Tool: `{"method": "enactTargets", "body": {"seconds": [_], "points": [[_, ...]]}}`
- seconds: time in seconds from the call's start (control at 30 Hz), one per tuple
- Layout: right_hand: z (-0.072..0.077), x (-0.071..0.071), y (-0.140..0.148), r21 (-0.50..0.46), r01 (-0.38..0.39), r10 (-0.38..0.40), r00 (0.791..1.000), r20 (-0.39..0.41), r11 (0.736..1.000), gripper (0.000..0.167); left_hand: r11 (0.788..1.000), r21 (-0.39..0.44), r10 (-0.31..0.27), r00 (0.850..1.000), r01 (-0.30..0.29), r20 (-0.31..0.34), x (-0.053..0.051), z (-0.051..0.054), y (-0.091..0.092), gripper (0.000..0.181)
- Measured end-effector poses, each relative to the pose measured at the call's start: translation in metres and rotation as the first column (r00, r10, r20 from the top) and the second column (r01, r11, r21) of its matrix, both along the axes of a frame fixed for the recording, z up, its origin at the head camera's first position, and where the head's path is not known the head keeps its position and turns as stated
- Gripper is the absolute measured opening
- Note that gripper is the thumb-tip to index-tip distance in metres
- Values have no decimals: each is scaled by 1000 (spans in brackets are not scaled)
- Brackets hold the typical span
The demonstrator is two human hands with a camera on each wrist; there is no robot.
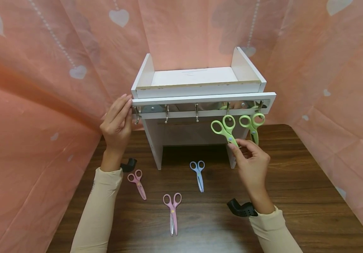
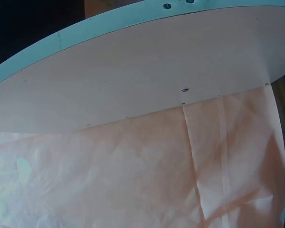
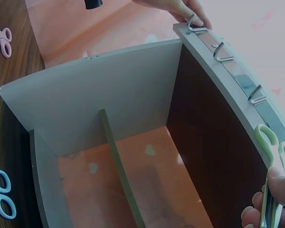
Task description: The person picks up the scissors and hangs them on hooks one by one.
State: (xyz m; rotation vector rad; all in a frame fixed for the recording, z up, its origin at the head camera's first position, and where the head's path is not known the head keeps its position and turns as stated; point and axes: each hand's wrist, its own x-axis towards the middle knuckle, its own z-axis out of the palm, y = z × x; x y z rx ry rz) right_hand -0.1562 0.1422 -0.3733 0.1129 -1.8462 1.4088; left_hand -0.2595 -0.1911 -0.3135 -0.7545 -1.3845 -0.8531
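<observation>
My right hand (image 1: 252, 160) pinches light green scissors (image 1: 224, 130) by the blades, finger loops upward. One loop is at the tip of the fourth hook (image 1: 228, 109); I cannot tell whether the hook passes through it. A second pair of green scissors (image 1: 253, 131) hangs from the rightmost hook. My left hand (image 1: 118, 123) holds the left end of the white hook rack (image 1: 181, 115), thumb towards its front, fingers at the edge. The right wrist view shows the held scissors (image 3: 270, 142) beside the rack's hooks (image 3: 221, 53). The left hand is not seen in its own wrist view.
The rack fronts a white shelf unit (image 1: 254, 72) on a dark wooden table (image 1: 206, 221). Blue scissors (image 1: 199, 177) lie before the unit. Two pairs of pink scissors (image 1: 138, 184) lie further left and nearer. Pink cloth (image 1: 181, 31) surrounds the table.
</observation>
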Motion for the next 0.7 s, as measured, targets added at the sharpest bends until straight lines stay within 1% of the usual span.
{"method": "enactTargets", "body": {"seconds": [0.13,0.23,0.57,0.7], "points": [[6,4,-4,0,-7,7,1000,-7,1000,15,1000,0,0,1000,0,3,-1,-1,0,34],[8,5,-5,-1,-7,7,1000,-6,1000,14,1000,0,3,1000,-3,5,-2,-1,-1,34],[8,5,-4,-8,-9,9,1000,19,1000,15,1000,-5,5,1000,-5,11,-3,-3,-2,35],[3,2,-2,-19,-15,16,999,29,1000,15,1000,-4,4,1000,-4,14,-3,-3,-2,34]]}}
